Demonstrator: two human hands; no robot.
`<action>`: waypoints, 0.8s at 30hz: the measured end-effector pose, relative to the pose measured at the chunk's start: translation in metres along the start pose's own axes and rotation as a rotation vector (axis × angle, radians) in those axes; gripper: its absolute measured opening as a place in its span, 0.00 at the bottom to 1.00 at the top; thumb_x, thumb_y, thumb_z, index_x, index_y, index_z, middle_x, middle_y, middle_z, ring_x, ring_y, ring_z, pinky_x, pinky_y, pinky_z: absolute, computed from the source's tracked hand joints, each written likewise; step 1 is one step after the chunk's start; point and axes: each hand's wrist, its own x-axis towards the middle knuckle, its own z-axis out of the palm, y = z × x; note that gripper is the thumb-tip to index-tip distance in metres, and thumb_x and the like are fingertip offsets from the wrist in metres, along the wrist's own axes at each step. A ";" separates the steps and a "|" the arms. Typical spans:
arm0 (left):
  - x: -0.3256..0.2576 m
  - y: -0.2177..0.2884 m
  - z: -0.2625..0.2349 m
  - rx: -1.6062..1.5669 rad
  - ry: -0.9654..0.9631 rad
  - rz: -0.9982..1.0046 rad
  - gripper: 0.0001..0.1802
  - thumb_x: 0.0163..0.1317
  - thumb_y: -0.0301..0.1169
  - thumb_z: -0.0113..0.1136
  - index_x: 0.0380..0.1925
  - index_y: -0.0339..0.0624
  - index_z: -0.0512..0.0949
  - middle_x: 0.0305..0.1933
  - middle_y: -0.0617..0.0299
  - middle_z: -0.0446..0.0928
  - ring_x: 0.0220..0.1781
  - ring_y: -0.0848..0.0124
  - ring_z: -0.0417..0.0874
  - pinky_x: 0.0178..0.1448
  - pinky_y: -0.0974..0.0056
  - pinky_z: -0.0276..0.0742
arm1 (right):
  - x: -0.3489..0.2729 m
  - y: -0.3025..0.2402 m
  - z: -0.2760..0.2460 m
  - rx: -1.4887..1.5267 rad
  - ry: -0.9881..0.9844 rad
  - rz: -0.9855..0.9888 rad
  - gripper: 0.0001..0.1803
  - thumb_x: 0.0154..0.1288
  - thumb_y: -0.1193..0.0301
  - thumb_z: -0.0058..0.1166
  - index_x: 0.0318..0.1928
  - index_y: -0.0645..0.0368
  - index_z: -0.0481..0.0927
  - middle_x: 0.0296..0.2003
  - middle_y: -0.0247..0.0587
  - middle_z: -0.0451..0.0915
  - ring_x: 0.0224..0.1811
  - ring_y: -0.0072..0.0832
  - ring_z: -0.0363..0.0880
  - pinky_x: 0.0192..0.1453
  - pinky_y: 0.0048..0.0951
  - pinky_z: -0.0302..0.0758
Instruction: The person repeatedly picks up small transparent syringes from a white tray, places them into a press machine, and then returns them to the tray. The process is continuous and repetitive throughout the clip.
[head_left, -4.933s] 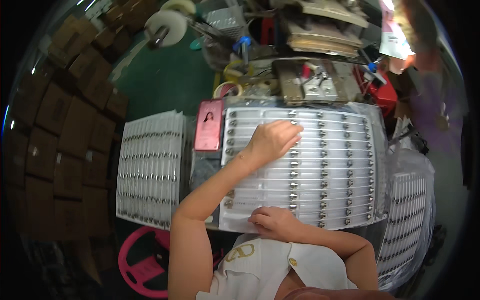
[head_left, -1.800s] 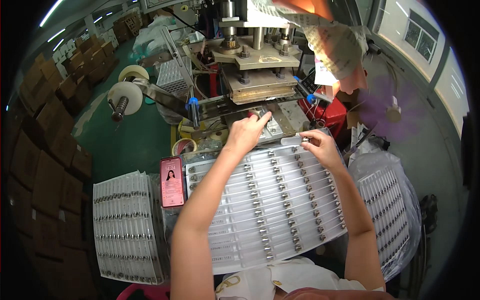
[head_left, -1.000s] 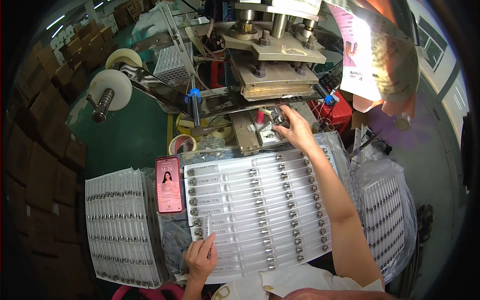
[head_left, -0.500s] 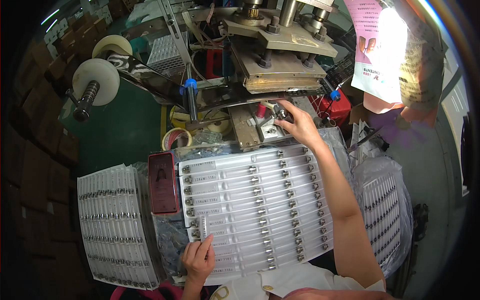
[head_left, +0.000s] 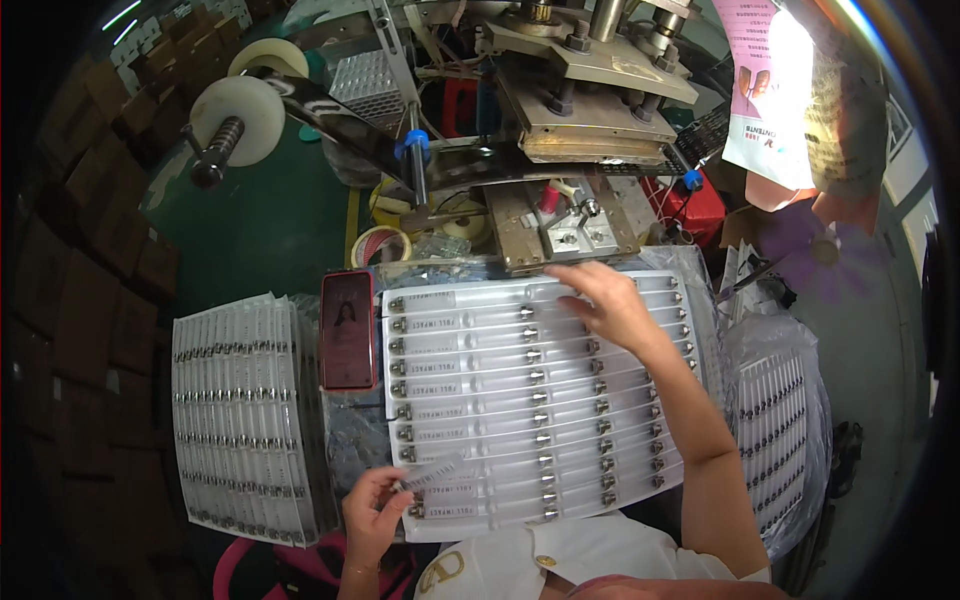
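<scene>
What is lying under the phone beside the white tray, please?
The phone rests partly on a stack of white trays and partly on clear wrapped packets. Whatever lies directly beneath its body is covered.

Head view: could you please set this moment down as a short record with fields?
Left hand: pinches a small clear strip at the tray's near-left corner
Right hand: flat on the tray's far rows
Tray: clear blister sheet, rows of small metal parts
Phone: red, left of tray
Stack: filled sheets, far left
Press: beyond tray
</scene>
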 end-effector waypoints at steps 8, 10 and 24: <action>-0.055 -0.026 -0.012 0.849 -0.094 0.360 0.15 0.41 0.29 0.71 0.34 0.47 0.83 0.35 0.63 0.79 0.35 0.62 0.80 0.38 0.63 0.76 | 0.015 -0.012 0.057 -0.191 -0.147 -0.129 0.20 0.49 0.72 0.64 0.45 0.61 0.80 0.36 0.38 0.78 0.41 0.36 0.74 0.45 0.33 0.75; -0.062 -0.028 -0.007 0.888 -0.028 0.423 0.16 0.42 0.28 0.71 0.36 0.46 0.82 0.36 0.64 0.79 0.35 0.63 0.80 0.38 0.63 0.76 | 0.017 -0.007 0.056 -0.200 -0.139 -0.171 0.13 0.52 0.70 0.62 0.39 0.60 0.80 0.36 0.38 0.78 0.41 0.36 0.75 0.45 0.34 0.74; 0.121 0.054 0.075 0.924 -0.134 1.189 0.17 0.52 0.27 0.65 0.45 0.47 0.82 0.26 0.64 0.77 0.26 0.68 0.78 0.28 0.65 0.73 | -0.055 0.043 -0.050 0.664 0.213 0.467 0.15 0.57 0.84 0.56 0.47 0.66 0.79 0.45 0.40 0.76 0.39 0.21 0.79 0.40 0.20 0.77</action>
